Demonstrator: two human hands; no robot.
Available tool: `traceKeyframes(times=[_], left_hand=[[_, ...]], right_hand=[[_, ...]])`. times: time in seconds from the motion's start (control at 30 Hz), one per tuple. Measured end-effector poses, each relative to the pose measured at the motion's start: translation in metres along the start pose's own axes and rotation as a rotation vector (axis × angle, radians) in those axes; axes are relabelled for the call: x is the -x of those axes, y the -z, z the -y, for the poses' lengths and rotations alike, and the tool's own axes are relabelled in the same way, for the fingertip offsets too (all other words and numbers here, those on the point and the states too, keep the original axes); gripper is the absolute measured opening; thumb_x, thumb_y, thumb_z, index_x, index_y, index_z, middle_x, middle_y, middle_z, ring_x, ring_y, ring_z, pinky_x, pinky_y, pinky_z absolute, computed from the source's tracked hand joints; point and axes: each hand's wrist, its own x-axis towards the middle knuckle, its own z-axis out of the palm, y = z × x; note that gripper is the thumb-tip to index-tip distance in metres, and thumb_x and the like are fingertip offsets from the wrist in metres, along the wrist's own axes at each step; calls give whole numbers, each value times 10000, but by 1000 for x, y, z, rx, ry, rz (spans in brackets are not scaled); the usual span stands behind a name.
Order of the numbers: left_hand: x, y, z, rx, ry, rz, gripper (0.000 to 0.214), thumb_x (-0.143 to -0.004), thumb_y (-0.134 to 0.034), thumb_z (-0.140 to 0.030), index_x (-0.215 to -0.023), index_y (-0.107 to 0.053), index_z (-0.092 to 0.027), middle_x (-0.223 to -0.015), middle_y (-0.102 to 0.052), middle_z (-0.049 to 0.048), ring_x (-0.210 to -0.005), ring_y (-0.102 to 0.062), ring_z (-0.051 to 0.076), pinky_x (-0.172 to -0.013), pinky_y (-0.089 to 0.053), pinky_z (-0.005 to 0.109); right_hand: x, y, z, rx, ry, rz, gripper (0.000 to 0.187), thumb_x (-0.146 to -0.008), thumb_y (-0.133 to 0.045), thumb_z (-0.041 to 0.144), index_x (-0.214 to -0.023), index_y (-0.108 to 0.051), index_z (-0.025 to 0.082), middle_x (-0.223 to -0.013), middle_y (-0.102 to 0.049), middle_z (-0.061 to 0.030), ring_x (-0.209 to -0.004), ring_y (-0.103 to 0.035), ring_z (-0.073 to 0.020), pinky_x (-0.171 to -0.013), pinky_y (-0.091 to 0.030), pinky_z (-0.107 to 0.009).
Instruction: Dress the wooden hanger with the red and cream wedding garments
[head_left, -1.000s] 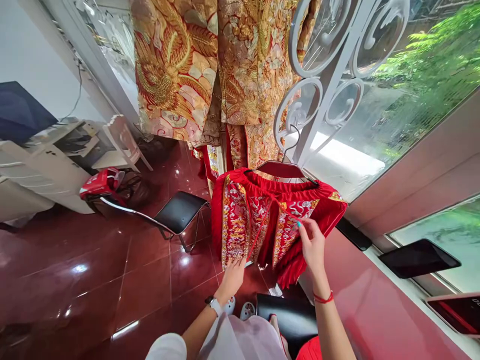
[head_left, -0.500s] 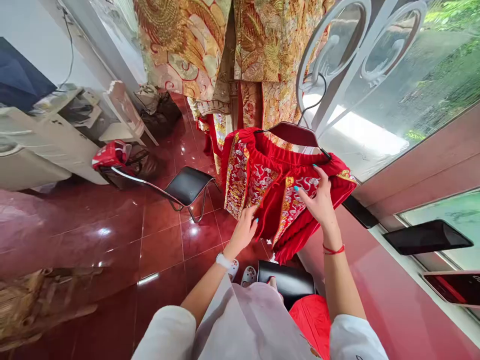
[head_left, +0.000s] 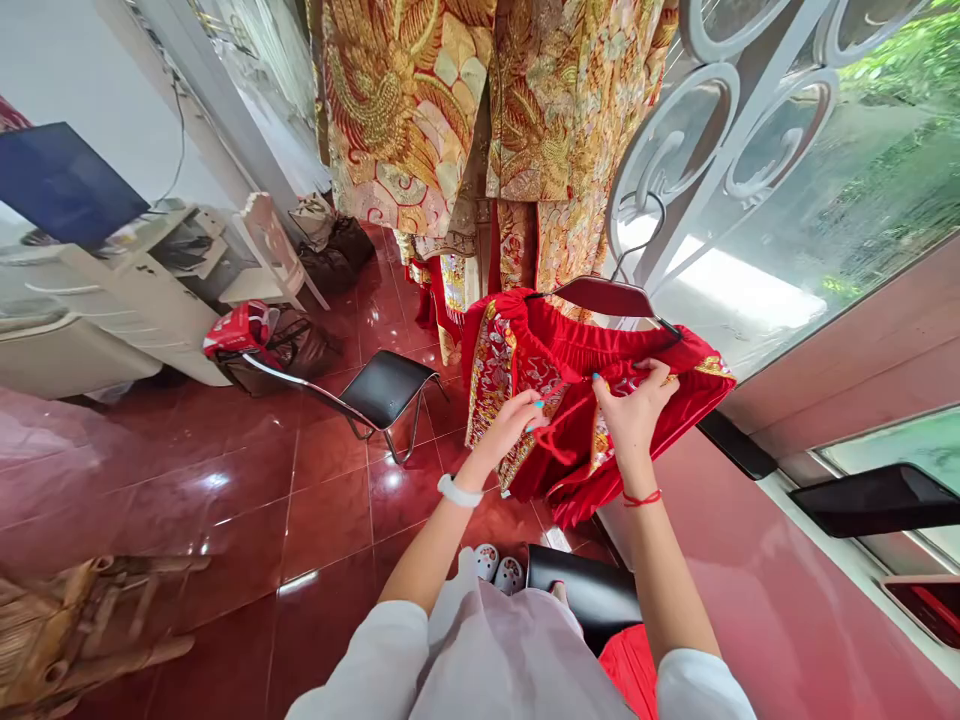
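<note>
A red skirt (head_left: 491,385) with a gathered waistband and gold and silver embroidered panels hangs from a dark hanger (head_left: 604,297). My left hand (head_left: 514,428) is in front of the skirt, thumb and fingers pinched on a thin red cord (head_left: 556,442) whose loose strands dangle beside the fingertips. On the right of the waist, my right hand (head_left: 636,410) has its fingers bent against the fabric, with the thumb close to the cord's other stretch. Those bent fingers partly hide what lies under them.
The hanger hooks onto a white scrolled window grille (head_left: 675,150). Gold embroidered garments (head_left: 420,110) hang behind. A black-seated chair (head_left: 390,385) stands to the left, and a black stool (head_left: 581,590) is by my feet. A phone (head_left: 877,500) lies on the right ledge.
My left hand has risen, bringing the cord up across the skirt. My right hand has moved down and its fingers have curled in from a spread pose. The view has shifted slightly.
</note>
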Motion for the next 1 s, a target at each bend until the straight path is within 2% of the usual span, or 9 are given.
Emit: traceKeyframes(times=[0.17, 0.23, 0.33, 0.4, 0.5, 0.67, 0.8, 0.9, 1.0], left_hand=[[46, 47, -4, -375, 71, 148, 304, -878, -586, -451, -720, -568, -193, -683, -575, -21, -666, -529, 137, -727, -445, 288], [59, 54, 0, -464, 60, 79, 250, -868, -596, -426, -783, -655, -198, -843, -681, 26, -845, -605, 188, -855, -460, 327], [71, 61, 7, -502, 12, -141, 227, -824, -638, -411, -880, -726, -210, -1000, -723, 61, -1005, -610, 233, -938, -450, 360], [73, 67, 8, -449, 17, -200, 225, -807, -649, -409, -785, -718, -195, -889, -716, 59, -901, -618, 220, -852, -469, 341], [72, 73, 5, -224, 45, -283, 268, -749, -679, -384, -586, -601, -186, -623, -593, 3, -656, -546, 149, -678, -453, 284], [68, 90, -2, 248, -50, -669, 390, -548, -726, -247, -549, -340, -201, -558, -412, -76, -516, -409, 77, -512, -386, 210], [77, 110, -9, 116, -143, -752, 392, -529, -767, -198, -597, -381, -196, -603, -399, -80, -552, -434, 75, -534, -401, 191], [75, 95, -26, -77, -269, -703, 388, -540, -794, -212, -848, -559, -222, -833, -553, -32, -751, -562, 123, -672, -483, 230], [46, 50, -57, -407, -426, -696, 448, -710, -739, -320, -1115, -558, -258, -1143, -597, 57, -1076, -587, 228, -917, -506, 369]], right_hand=[[-12, 30, -15, -32, 182, 308, 535, -701, -677, 409, -1136, -435, 212, -1152, -498, -115, -1135, -488, -319, -1012, -455, -503], [-12, 40, -18, 7, 213, 368, 534, -701, -652, 375, -1160, -440, 203, -1156, -512, -122, -1144, -507, -326, -997, -471, -508], [-9, 54, -19, 126, 162, 322, 501, -705, -560, 257, -1196, -480, 202, -1231, -518, -153, -1129, -560, -334, -939, -504, -512], [-9, 64, -20, 192, 111, 273, 510, -696, -504, 200, -1204, -530, 222, -1298, -509, -159, -1079, -611, -320, -889, -526, -497], [-15, 84, -29, 113, 55, 343, 540, -697, -472, 188, -1222, -576, 258, -1180, -595, -110, -887, -689, -250, -798, -560, -418], [-32, 135, -92, 123, -129, 373, 581, -682, -444, 268, -1239, -607, 271, -958, -669, -58, -698, -729, -246, -765, -573, -448], [-45, 193, -153, 228, -197, 546, 490, -712, -545, 467, -1164, -657, 312, -896, -725, -76, -785, -739, -352, -792, -556, -559], [-51, 206, -150, 223, -180, 487, 722, -592, -723, 601, -1252, -623, 325, -1008, -726, -109, -948, -707, -406, -822, -551, -595], [-55, 161, -96, 15, -103, 173, 870, -715, -680, 622, -1474, -402, 299, -1326, -599, -158, -1215, -600, -383, -987, -488, -610]])
